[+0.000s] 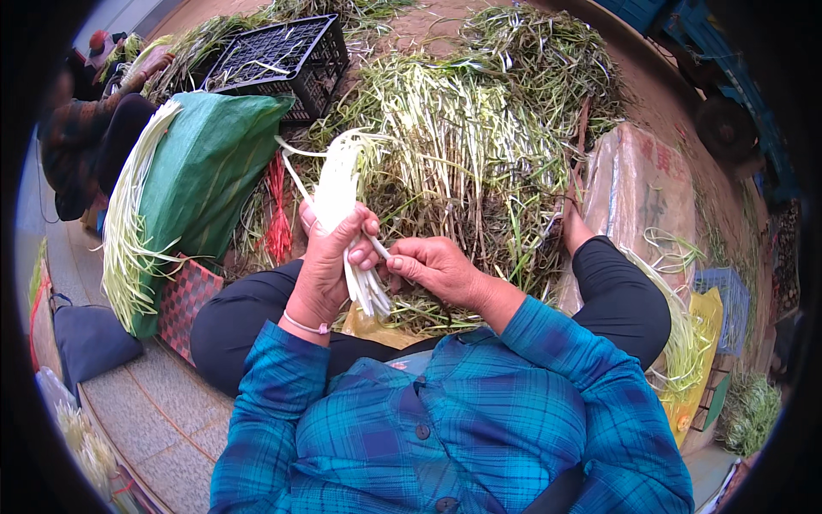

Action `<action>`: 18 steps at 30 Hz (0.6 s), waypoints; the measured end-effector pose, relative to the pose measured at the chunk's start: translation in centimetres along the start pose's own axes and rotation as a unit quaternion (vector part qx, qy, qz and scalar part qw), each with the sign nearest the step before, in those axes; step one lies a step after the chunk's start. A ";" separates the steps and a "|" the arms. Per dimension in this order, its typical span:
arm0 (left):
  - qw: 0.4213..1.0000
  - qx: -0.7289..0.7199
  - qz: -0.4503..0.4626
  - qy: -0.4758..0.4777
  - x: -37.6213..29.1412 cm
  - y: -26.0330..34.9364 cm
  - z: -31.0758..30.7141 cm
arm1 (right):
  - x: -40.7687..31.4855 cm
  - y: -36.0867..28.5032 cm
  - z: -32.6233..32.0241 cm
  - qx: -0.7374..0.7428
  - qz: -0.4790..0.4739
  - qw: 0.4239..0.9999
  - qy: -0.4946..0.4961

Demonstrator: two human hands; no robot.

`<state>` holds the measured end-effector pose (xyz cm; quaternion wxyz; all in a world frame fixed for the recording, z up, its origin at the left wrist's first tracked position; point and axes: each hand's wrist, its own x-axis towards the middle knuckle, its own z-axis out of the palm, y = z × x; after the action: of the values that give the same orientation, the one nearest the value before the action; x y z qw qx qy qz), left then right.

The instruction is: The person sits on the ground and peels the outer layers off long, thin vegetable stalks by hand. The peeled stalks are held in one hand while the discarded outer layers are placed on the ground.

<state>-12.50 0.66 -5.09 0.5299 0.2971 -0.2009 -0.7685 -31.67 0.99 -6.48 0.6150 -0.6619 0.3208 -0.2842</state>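
Note:
My left hand is wrapped around a bunch of pale blanched chives, held upright over my lap. Their white root ends stick out below the fist, and the leafy tips droop over at the top. My right hand pinches the white end of one stalk, which slants out from the left fist. In front of me lies a wide heap of untrimmed chives with soiled stems and wilted green leaves.
A green woven sack with pale chives draped over it stands left. Behind are a black plastic crate and another person. Red ties hang beside the sack. On the right lie a whitish sack and a blue basket.

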 end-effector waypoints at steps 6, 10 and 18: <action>0.994 -0.037 0.096 0.034 -0.3 0.1 0.1 | -0.2 -1.2 0.1 0.011 -0.022 1.000 0.017; 0.982 -0.101 0.146 0.064 0.0 2.2 -0.8 | -2.2 -1.7 -0.7 -0.063 -0.009 0.998 0.009; 0.967 -0.063 0.229 0.093 0.0 4.4 -2.2 | -5.8 -2.6 -1.1 -0.057 0.007 0.998 0.023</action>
<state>-8.01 -0.86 -3.98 0.7258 0.2796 -0.1643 -0.6067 -35.95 4.91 -3.69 0.5703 -0.6870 0.3552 -0.2769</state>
